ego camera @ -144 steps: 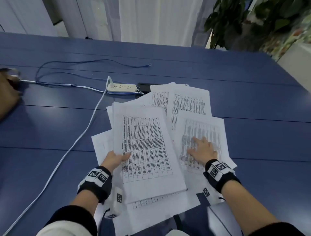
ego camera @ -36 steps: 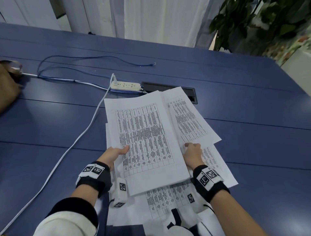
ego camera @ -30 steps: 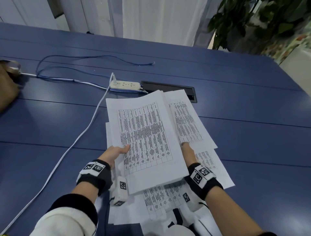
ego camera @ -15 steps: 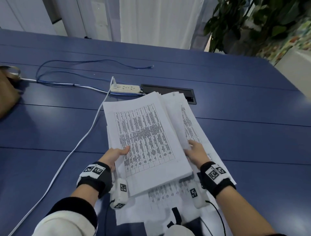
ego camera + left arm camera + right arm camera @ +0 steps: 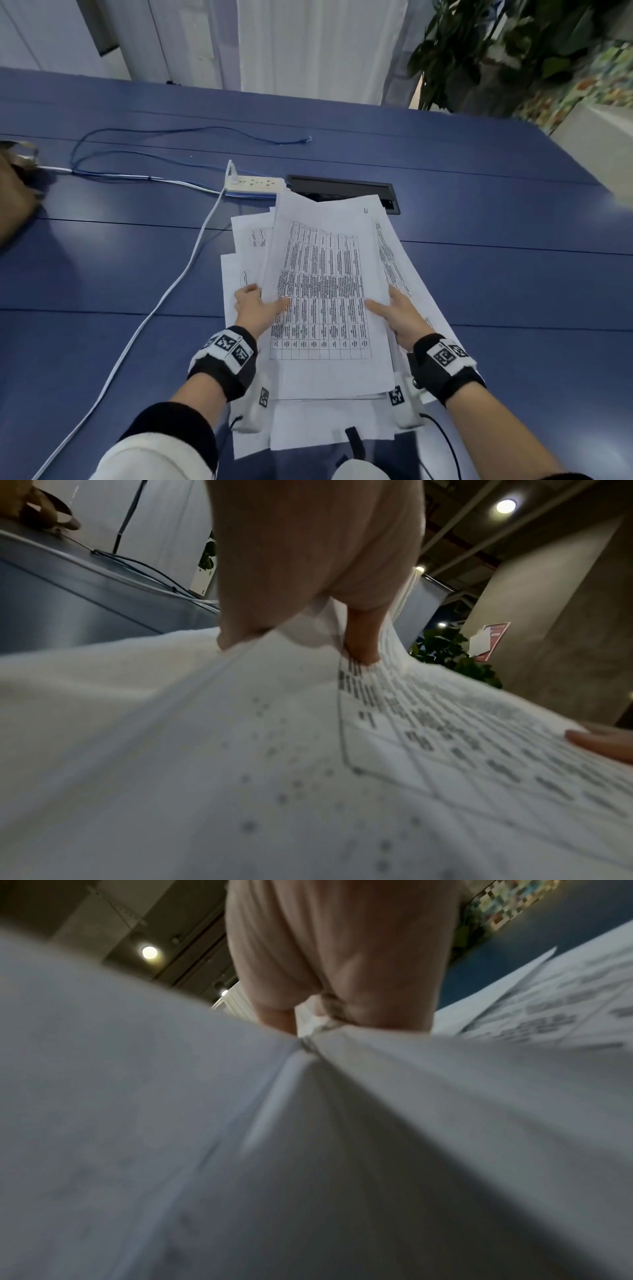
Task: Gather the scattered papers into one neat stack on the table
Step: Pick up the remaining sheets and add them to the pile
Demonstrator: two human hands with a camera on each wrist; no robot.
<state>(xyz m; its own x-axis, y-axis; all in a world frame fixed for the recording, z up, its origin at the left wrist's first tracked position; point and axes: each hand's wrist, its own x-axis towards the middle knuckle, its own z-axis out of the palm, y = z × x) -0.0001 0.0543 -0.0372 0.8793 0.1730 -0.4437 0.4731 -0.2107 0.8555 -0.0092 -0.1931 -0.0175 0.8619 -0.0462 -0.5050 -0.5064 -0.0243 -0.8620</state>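
Observation:
A thick bundle of printed papers (image 5: 325, 274) is held between both hands above the blue table (image 5: 496, 257). My left hand (image 5: 255, 305) grips its left edge, thumb on top of the printed grid; the left wrist view shows the thumb (image 5: 363, 639) pressing the top sheet. My right hand (image 5: 394, 311) grips the right edge, thumb on top and fingers under the sheets. Looser sheets (image 5: 404, 270) lie on the table beneath, fanning out to the left, right and toward me. In the right wrist view the sheets (image 5: 308, 1123) bunch at my hand (image 5: 342, 969).
A white power strip (image 5: 255, 183) with its white cord (image 5: 164, 298) lies left of the papers. A black cable hatch (image 5: 342, 186) sits just behind them. Thin blue cable (image 5: 171, 132) loops at the far left, near a brown bag (image 5: 17, 195). A plant (image 5: 496, 51) stands beyond the table.
The right hand has taken hold of the bundle's right edge, thumb on top. The sheets have been drawn together from a wide spread into a narrower, straighter pile. The left hand has shifted further along the left edge.

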